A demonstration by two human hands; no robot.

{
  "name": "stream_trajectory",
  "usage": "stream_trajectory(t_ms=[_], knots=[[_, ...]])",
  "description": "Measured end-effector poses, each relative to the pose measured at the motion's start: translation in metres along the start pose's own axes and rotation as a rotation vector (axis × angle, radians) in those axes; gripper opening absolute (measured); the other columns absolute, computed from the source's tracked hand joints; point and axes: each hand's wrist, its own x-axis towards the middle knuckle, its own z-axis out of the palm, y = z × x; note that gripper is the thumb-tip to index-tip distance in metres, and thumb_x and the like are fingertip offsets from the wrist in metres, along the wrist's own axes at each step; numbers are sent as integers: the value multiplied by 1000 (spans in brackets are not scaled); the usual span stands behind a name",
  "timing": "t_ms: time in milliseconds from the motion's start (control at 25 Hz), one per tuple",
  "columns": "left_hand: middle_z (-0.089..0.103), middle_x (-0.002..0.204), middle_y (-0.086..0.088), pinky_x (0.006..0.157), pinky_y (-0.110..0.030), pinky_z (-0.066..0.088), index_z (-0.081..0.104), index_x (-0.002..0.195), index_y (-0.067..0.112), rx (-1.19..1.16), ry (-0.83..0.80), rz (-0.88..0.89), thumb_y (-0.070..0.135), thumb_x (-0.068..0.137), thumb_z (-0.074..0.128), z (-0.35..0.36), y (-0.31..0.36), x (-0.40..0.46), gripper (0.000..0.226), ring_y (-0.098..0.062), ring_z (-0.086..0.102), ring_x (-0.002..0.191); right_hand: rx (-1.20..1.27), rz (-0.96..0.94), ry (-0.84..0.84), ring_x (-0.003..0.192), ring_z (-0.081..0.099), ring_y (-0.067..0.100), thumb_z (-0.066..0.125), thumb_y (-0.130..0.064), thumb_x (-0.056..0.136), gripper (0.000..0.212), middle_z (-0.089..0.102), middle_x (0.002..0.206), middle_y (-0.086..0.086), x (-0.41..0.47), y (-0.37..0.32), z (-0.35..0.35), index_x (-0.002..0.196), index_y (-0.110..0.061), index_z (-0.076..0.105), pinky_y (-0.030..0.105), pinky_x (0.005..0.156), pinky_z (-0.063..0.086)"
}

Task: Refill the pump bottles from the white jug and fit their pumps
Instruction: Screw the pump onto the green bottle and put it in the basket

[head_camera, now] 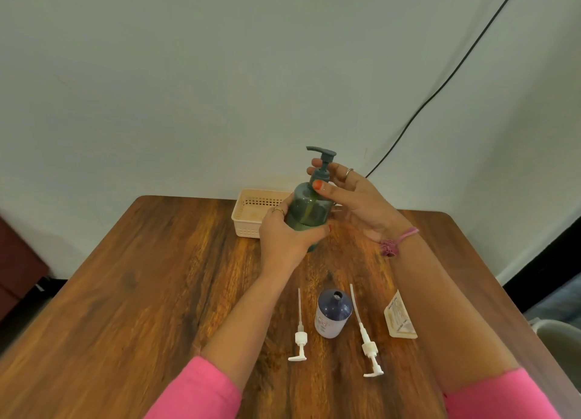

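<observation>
Wood-grain table (pixel 157 292) fills the view under a pale wall, and above its far half you hold the green pump bottle (pixel 309 209). Your left hand (pixel 284 234) is wrapped tight round the bottle's lower body. Your right hand (pixel 352 198) sits at the neck, its fingers loosely curled about the pump collar (pixel 320 175), thumb pressed on the shoulder. The bottle's long axis runs nearly upright, leaning slightly away from you, and the green pump head (pixel 322 152) points its spout to your left. Just behind your left-hand grip stands a cream basket (pixel 248 211), partly hidden by the bottle. Below your grip, nearer you, a dark-topped open bottle (pixel 333 313) stands between two white pumps (pixel 300 337) (pixel 367 343), lying flat, tubes pointing away from you. Right of them lies a small sachet (pixel 401 319).
</observation>
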Motion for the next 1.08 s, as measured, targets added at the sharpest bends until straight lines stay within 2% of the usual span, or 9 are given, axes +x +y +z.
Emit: stream_trajectory(t_ms=[80,160,240,360,480,640,840,960,1080], knots=[[59,112,9,90,-28,50,57,120,32,-9,7,2,34,63,86,1,-1,1,64,-11,55,106,-10,-1,-13,113,61,20,68,-24,81,37,64,124,4,-1,0,0,117,-17,64,39,91,52],[57,110,9,86,-25,49,55,118,34,-4,7,7,34,63,86,2,-2,2,64,-11,55,104,-36,-23,101,106,63,21,70,-18,83,27,66,114,5,-1,2,6,109,-12,66,37,87,54],[56,109,10,82,-22,48,51,114,39,2,1,9,33,63,86,3,-3,3,62,-11,55,104,-53,-28,191,104,64,22,75,-21,77,31,65,111,2,3,5,13,105,-13,64,41,88,55],[58,113,7,87,-27,51,54,118,35,-13,12,3,32,63,86,3,-6,5,63,-13,55,107,-29,-12,161,113,60,23,76,-32,70,52,60,123,3,4,8,10,117,-17,60,44,91,54],[59,113,5,90,-29,51,54,117,35,-12,27,15,33,63,86,4,-8,8,63,-14,56,108,10,-19,100,114,61,22,67,-23,85,33,62,126,6,4,10,8,118,-17,64,40,88,55],[55,118,4,96,-34,50,50,119,34,24,14,7,36,63,86,5,-11,12,67,-16,53,112,3,-72,109,112,61,24,62,-16,89,24,64,123,8,5,14,9,113,-15,67,40,86,55],[44,136,4,103,-38,43,36,126,43,10,-233,-125,49,51,88,-10,-20,18,91,-17,43,127,-3,-73,35,106,64,20,58,-12,91,23,66,116,5,3,10,6,113,-13,64,40,86,55],[46,137,5,97,-38,50,41,126,40,-303,-451,-293,27,53,91,-27,-22,16,89,-19,53,122,-24,-75,-18,101,66,16,56,-9,92,22,68,110,1,2,5,6,112,-12,64,35,80,56],[48,138,-1,93,-46,54,42,138,27,-436,-500,-322,17,54,86,-33,-25,15,95,-24,59,117,-42,-73,-14,99,67,16,60,-8,89,22,69,108,2,2,1,10,111,-11,65,34,80,57]])
